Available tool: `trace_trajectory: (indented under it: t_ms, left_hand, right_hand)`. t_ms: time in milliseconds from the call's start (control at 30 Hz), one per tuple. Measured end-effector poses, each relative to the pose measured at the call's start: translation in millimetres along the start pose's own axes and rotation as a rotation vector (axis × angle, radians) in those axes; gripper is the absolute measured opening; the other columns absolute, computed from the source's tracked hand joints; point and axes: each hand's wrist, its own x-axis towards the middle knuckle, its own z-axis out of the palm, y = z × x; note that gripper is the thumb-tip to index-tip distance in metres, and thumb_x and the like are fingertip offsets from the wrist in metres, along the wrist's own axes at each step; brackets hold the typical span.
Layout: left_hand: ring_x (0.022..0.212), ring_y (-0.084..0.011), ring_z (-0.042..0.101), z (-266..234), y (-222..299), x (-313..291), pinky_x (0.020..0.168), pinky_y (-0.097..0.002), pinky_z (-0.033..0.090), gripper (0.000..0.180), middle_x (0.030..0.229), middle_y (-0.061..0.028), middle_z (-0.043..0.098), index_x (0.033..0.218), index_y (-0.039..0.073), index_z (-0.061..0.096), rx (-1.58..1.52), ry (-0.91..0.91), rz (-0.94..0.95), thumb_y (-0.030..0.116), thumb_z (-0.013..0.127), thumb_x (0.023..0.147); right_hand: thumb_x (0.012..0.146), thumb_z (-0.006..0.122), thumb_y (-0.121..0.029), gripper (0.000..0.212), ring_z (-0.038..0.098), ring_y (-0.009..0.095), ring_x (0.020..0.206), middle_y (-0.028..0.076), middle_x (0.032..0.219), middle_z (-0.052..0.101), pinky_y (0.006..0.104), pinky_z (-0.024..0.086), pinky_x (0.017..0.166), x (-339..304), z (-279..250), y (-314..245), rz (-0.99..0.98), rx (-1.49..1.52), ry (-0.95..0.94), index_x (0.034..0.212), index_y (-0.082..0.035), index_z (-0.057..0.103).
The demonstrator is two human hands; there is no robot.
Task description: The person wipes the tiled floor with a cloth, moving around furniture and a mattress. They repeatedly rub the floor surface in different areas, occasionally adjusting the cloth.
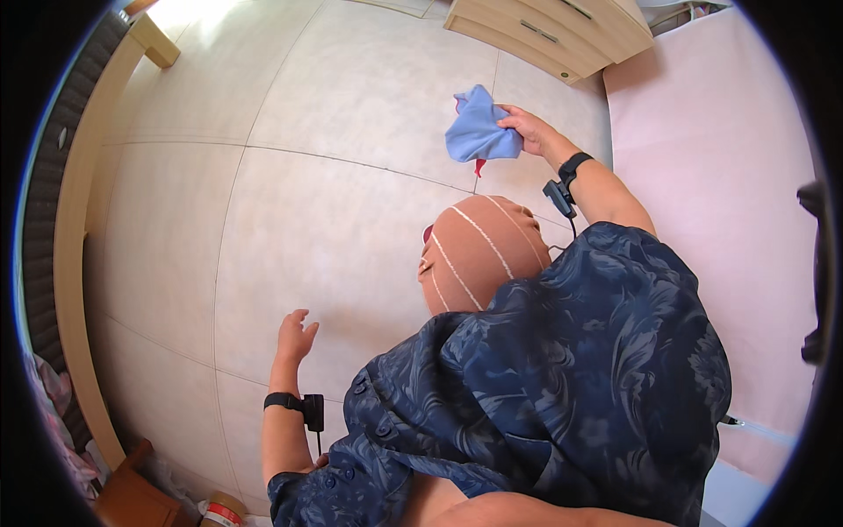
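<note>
A light blue cloth [481, 130] hangs from my right hand [524, 128], which grips its right edge at the far right of the middle. The cloth is bunched, and a red strip dangles under it. Lower left, my left hand [297, 335] is held over the tiled floor with its fingers apart and nothing in them. Between my arms, a rounded brown fabric-covered thing with white stripes [479, 250] shows in front of my dark blue patterned shirt; its fabric is gathered at the sides. Something dark red peeks out at its left edge, mostly hidden.
Pale floor tiles [334, 105] spread below. A light wooden drawer cabinet [562, 35] stands at the far right, beside a pale pink covered surface [702, 132]. A long wooden frame [72, 237] runs down the left. Near left are a brown wooden piece [145, 501] and a jar-like container [222, 509].
</note>
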Motion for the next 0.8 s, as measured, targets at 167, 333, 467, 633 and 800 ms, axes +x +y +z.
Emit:
trace_trajectory:
  t_ms: [167, 333, 467, 633, 800]
  left_hand:
    - [0.097, -0.0345, 0.068, -15.1, 24.2, 4.4, 0.084, -0.0426, 0.055, 0.047, 0.116, -0.0232, 0.065, 0.122, 0.001, 0.063, 0.015, 0.028, -0.094, 0.022, 0.075, 0.083]
    - [0.095, -0.0291, 0.069, -10.3, 46.7, -28.5, 0.083, -0.0389, 0.056, 0.048, 0.116, -0.0207, 0.067, 0.125, 0.001, 0.062, -0.144, 0.033, -0.243, 0.022, 0.075, 0.084]
    - [0.094, -0.0266, 0.069, 4.4, 54.3, -49.1, 0.082, -0.0372, 0.056, 0.047, 0.119, -0.0190, 0.067, 0.125, 0.002, 0.062, -0.266, 0.004, -0.232, 0.023, 0.074, 0.085]
    - [0.099, -0.0298, 0.067, 4.5, 57.1, -38.3, 0.085, -0.0387, 0.055, 0.048, 0.123, -0.0192, 0.064, 0.125, 0.002, 0.062, -0.152, 0.027, -0.304, 0.023, 0.075, 0.084]
    - [0.128, -0.0414, 0.047, -8.9, 50.0, -19.2, 0.105, -0.0467, 0.043, 0.068, 0.137, -0.0286, 0.047, 0.138, 0.001, 0.048, 0.119, 0.151, -0.203, 0.021, 0.077, 0.081]
  right_hand:
    - [0.079, 0.076, -0.030, 0.083, 0.052, 0.032, 0.131, 0.020, 0.140, 0.053, 0.0393, 0.044, 0.108, 0.2, -85.4, 45.8, 0.193, -0.682, 0.835, 0.149, -0.005, 0.038]
    - [0.082, 0.067, -0.046, 0.083, 0.040, 0.040, 0.134, 0.020, 0.152, 0.036, 0.0485, 0.040, 0.108, 27.7, -71.1, 63.4, 0.364, -0.723, 0.925, 0.153, -0.019, 0.034]
    - [0.089, 0.055, -0.052, 0.069, 0.034, 0.040, 0.134, 0.017, 0.155, 0.028, 0.0505, 0.033, 0.110, 76.6, 30.3, 17.9, 0.180, -0.989, 0.808, 0.153, -0.035, 0.033]
    - [0.087, 0.062, -0.041, 0.048, 0.050, 0.032, 0.119, 0.006, 0.134, 0.048, 0.0464, 0.048, 0.093, 48.5, 217.7, 46.8, -0.608, -1.374, 0.099, 0.135, -0.042, 0.055]
    - [0.084, 0.068, -0.014, 0.047, 0.058, 0.027, 0.102, 0.007, 0.108, 0.055, 0.0390, 0.050, 0.086, 5.6, 253.1, 101.3, -0.717, -1.179, -0.498, 0.123, -0.039, 0.065]
